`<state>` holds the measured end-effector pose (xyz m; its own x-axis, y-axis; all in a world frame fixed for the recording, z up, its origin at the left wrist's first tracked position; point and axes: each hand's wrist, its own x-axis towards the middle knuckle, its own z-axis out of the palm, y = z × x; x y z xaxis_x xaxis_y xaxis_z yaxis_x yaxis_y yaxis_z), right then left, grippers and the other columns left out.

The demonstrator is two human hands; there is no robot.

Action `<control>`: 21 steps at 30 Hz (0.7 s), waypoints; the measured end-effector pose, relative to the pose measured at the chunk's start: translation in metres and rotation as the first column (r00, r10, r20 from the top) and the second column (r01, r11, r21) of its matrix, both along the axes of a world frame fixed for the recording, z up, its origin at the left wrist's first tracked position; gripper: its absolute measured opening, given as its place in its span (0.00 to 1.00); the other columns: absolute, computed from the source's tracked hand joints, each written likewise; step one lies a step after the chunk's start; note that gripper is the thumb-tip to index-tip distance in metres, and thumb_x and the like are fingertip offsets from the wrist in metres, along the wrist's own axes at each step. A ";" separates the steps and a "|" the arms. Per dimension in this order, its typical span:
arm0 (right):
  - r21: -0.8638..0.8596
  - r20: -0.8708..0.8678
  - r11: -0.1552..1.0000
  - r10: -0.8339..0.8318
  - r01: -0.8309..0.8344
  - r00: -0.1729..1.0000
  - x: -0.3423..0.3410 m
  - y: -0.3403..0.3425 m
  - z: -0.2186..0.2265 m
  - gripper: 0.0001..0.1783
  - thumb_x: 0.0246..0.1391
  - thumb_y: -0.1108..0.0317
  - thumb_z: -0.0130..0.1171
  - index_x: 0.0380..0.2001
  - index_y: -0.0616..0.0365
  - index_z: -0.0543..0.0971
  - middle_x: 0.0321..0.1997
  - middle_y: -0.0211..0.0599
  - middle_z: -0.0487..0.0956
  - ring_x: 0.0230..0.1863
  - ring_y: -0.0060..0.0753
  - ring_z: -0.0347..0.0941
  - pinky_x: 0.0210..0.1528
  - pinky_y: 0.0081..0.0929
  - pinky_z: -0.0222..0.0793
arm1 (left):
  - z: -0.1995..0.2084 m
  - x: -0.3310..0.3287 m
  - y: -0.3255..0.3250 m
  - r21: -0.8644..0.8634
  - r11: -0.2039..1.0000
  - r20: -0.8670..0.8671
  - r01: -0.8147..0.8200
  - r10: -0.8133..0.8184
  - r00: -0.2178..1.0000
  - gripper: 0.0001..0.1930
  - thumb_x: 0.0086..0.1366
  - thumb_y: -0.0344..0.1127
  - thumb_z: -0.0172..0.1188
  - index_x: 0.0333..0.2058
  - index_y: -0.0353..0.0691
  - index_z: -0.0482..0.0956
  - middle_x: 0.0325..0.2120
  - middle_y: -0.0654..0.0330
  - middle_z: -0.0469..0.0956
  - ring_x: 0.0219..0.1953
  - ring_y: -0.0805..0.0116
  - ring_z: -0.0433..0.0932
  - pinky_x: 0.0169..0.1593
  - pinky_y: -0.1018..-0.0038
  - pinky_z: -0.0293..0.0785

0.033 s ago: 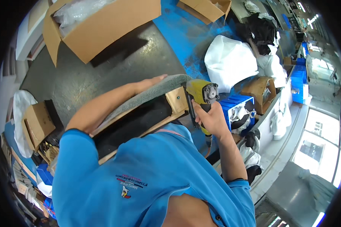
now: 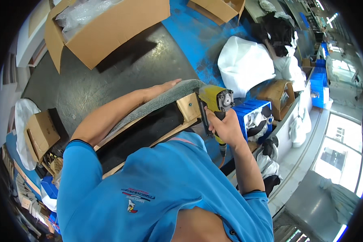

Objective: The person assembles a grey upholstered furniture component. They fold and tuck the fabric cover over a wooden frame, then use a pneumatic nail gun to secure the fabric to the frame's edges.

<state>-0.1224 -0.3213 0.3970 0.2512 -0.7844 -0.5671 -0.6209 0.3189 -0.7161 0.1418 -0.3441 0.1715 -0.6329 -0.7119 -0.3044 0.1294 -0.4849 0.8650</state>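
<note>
Right fingers [image 2: 212, 121] wrapped around yellow staple gun [image 2: 216, 100], left fingers [image 2: 168, 86] flat on grey fabric [image 2: 157, 103]; clear plastic [image 2: 82, 14] in cardboard box [image 2: 117, 26].

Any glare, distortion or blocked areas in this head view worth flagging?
Head view: strong fisheye bending with a black rim; the windows at right are blown out; the person's blue shirt fills the lower middle; the yellow staple gun and both hands look sharp.

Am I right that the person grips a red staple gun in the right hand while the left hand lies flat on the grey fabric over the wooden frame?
Not quite: the head view shows the staple gun is yellow, not red. The right hand does grip it, and the left hand lies flat on the grey fabric over the wooden frame.
</note>
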 end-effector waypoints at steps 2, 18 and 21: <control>-0.026 -0.006 1.000 -0.015 0.015 1.000 -0.006 0.011 -0.002 0.13 0.62 0.64 0.63 0.40 0.65 0.81 0.26 0.34 0.82 0.23 0.22 0.75 0.29 0.26 0.73 | 0.050 -0.007 0.007 -0.055 0.998 -0.065 0.031 -0.034 0.997 0.34 0.82 0.56 0.31 0.78 0.43 0.45 0.78 0.57 0.46 0.79 0.61 0.47 0.79 0.65 0.45; -0.030 -0.011 0.997 0.071 -0.072 0.997 0.012 0.008 0.009 0.13 0.62 0.65 0.64 0.40 0.67 0.81 0.27 0.33 0.83 0.24 0.21 0.78 0.28 0.24 0.74 | 0.101 -0.005 0.021 -0.514 0.843 0.371 0.159 0.051 0.927 0.42 0.76 0.42 0.55 0.78 0.47 0.39 0.76 0.42 0.48 0.77 0.47 0.51 0.78 0.59 0.50; -0.012 0.019 0.997 0.070 -0.070 0.997 0.019 0.016 0.008 0.13 0.62 0.65 0.63 0.38 0.67 0.81 0.26 0.34 0.83 0.24 0.22 0.79 0.29 0.25 0.75 | 0.103 -0.004 0.022 -0.493 0.861 0.341 0.127 0.057 0.938 0.46 0.74 0.41 0.59 0.78 0.47 0.36 0.76 0.41 0.49 0.77 0.47 0.52 0.77 0.60 0.50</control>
